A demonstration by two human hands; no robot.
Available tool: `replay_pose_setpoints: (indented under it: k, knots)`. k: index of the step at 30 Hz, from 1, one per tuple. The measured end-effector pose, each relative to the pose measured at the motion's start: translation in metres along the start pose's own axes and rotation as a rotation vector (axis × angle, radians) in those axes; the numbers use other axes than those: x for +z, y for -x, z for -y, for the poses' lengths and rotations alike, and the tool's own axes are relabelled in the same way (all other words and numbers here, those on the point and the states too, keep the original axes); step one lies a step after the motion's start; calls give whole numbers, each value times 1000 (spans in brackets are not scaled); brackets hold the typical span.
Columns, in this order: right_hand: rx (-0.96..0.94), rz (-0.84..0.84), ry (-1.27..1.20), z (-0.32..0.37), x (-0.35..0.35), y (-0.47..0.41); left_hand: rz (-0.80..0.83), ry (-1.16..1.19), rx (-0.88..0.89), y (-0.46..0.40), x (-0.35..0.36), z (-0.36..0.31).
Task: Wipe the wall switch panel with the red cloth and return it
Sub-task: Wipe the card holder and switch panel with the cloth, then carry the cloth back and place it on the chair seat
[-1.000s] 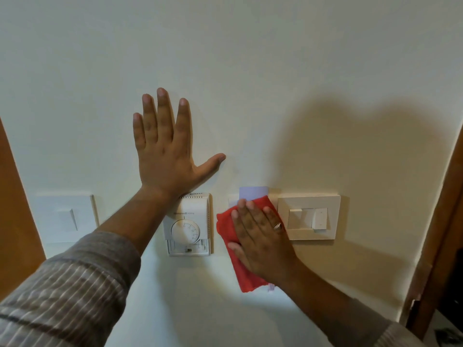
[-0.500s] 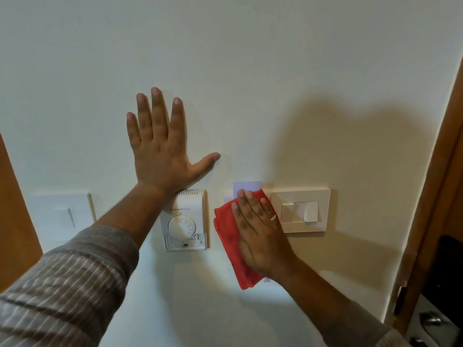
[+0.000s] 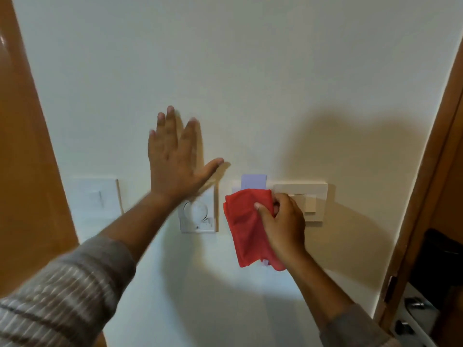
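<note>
My right hand (image 3: 284, 224) grips the red cloth (image 3: 246, 226), fingers curled into its upper right part, and the cloth hangs down against the wall. It covers most of a small panel with a pale purple card (image 3: 253, 181) sticking up behind it. A beige wall switch panel (image 3: 315, 196) sits just right of my right hand, partly hidden by it. My left hand (image 3: 175, 159) is spread with fingers apart near the wall above a white dial thermostat (image 3: 198, 214); it looks blurred.
A white switch plate (image 3: 96, 196) is mounted at the left. An orange-brown wooden surface (image 3: 22, 146) borders the wall on the left, and a brown door frame (image 3: 431, 184) on the right. A metal door handle (image 3: 413, 304) shows at the lower right.
My right hand went from lying flat on the cloth to gripping it with curled fingers. My left hand has lifted slightly and is blurred by motion. The view has shifted, so everything sits lower.
</note>
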State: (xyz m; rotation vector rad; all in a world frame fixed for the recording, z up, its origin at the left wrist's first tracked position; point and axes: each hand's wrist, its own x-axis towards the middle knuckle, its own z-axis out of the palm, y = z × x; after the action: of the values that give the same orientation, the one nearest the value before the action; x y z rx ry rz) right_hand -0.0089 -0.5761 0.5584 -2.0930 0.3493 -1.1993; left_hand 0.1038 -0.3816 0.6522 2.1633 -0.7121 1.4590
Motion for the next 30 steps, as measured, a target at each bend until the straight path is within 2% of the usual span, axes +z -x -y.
replay_pose_setpoints:
  k: [2,3,5,6,10,13,16,18,21,25,30]
  knots:
    - [-14,150,-60,8,-2,10,-109,151,-94,50,-9,-7]
    - [-12,228,-77,11,-2,16,-84,250,-104,80,-12,-11]
    - [33,334,-151,17,-1,31,62,437,-112,131,-19,-23]
    - [67,346,-202,21,0,38,160,520,-192,148,-25,-28]
    - [237,325,-422,56,14,74,646,971,-737,170,-38,-21]
    - [368,267,-543,96,30,100,814,1252,-880,168,-55,6]
    - [445,211,-551,122,42,124,785,1303,-955,172,-76,30]
    - [444,279,-484,127,52,150,744,1307,-974,181,-87,46]
    - [473,447,-398,127,66,194,767,1239,-941,197,-103,70]
    - [534,476,-374,126,90,224,824,1115,-892,227,-104,107]
    - [585,584,-342,106,134,271,891,967,-979,290,-101,145]
